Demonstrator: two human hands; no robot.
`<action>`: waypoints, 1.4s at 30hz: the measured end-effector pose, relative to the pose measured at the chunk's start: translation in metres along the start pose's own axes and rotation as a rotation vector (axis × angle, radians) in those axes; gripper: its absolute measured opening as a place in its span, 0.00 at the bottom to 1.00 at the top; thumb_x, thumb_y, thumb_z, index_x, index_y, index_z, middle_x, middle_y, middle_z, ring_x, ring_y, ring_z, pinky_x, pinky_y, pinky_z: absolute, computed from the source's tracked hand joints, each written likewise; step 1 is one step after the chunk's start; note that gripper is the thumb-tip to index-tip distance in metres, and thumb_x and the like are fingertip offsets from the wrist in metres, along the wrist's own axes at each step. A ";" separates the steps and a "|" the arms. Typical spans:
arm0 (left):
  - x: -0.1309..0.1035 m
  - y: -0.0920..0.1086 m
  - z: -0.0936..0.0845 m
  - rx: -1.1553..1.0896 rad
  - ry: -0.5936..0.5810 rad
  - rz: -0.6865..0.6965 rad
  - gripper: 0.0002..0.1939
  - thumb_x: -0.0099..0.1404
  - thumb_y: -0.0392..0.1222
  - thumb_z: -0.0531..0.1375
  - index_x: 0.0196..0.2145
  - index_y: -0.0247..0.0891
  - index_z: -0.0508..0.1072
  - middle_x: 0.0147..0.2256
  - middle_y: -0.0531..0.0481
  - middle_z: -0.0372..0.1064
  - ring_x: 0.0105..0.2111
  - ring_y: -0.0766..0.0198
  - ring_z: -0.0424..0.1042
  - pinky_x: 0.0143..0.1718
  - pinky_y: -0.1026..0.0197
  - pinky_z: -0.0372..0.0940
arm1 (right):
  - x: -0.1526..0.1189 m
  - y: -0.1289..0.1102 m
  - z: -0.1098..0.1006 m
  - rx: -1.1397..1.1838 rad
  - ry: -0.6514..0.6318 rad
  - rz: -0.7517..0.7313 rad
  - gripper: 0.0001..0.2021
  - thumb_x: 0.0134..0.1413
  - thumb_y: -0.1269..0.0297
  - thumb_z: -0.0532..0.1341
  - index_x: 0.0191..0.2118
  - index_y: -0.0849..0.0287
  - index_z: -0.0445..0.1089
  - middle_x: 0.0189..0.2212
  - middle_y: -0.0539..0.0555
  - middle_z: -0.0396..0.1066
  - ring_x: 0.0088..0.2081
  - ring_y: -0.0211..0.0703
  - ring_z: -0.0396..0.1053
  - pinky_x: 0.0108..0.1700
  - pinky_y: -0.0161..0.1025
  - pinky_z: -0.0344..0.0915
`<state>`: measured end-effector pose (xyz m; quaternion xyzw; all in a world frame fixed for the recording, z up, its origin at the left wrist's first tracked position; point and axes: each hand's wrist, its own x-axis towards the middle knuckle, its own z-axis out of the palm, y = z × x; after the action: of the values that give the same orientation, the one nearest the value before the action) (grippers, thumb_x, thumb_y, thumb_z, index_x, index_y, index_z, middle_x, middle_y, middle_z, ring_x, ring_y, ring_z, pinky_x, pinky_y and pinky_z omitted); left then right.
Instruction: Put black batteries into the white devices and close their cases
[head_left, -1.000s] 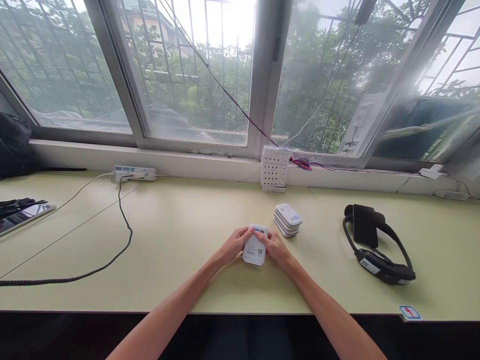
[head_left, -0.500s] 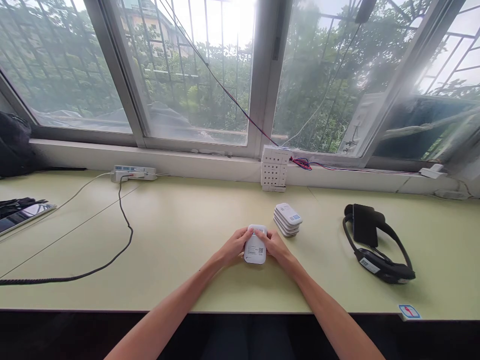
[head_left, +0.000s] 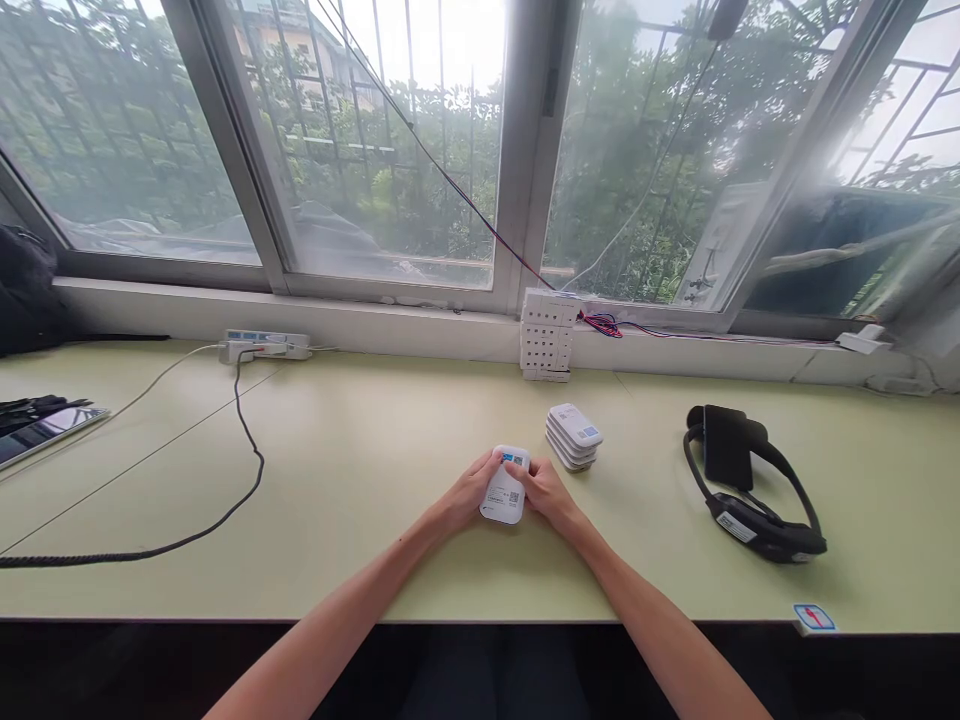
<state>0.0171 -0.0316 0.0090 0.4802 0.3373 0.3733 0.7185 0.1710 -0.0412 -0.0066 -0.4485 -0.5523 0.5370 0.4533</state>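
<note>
Between both hands is a flat white device (head_left: 501, 503) with rounded corners, printed text and QR codes. A blue patch shows near its top. My left hand (head_left: 471, 488) grips its left edge, thumb on the upper face. From the other side my right hand (head_left: 547, 492) holds the right edge, its thumb also lying on the face. The fingers underneath are hidden. Just beyond my right hand stands a stack of several similar white devices (head_left: 574, 438), the top one with a printed label.
A black head-worn device (head_left: 772, 530) lies at the right, a black phone-like slab (head_left: 727, 448) on it. White boxes (head_left: 546, 338) stand against the sill. At the left are a power strip (head_left: 268, 345), a dark cable (head_left: 247, 480) and a tablet-like slab (head_left: 49, 430).
The white device has tilted slightly and shifted a little left in my hands. My thumbs have moved, uncovering the blue patch near its top. The stack has stayed put.
</note>
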 end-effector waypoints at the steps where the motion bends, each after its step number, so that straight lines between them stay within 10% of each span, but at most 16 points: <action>1: 0.001 -0.001 0.000 -0.001 0.005 0.000 0.25 0.59 0.62 0.60 0.42 0.37 0.68 0.29 0.52 0.68 0.26 0.65 0.69 0.26 0.64 0.63 | 0.000 0.000 0.000 -0.002 0.004 0.000 0.25 0.46 0.40 0.63 0.22 0.59 0.61 0.17 0.45 0.54 0.19 0.32 0.51 0.20 0.32 0.48; 42: 0.004 -0.002 -0.001 0.025 -0.067 0.079 0.23 0.61 0.60 0.60 0.42 0.37 0.70 0.32 0.49 0.68 0.28 0.64 0.69 0.28 0.62 0.65 | -0.005 -0.010 0.001 0.098 -0.011 0.057 0.24 0.46 0.39 0.62 0.25 0.58 0.61 0.19 0.45 0.54 0.22 0.34 0.54 0.24 0.34 0.56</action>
<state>0.0185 -0.0280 0.0060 0.5145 0.2984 0.3809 0.7080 0.1706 -0.0462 0.0038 -0.4387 -0.5147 0.5785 0.4561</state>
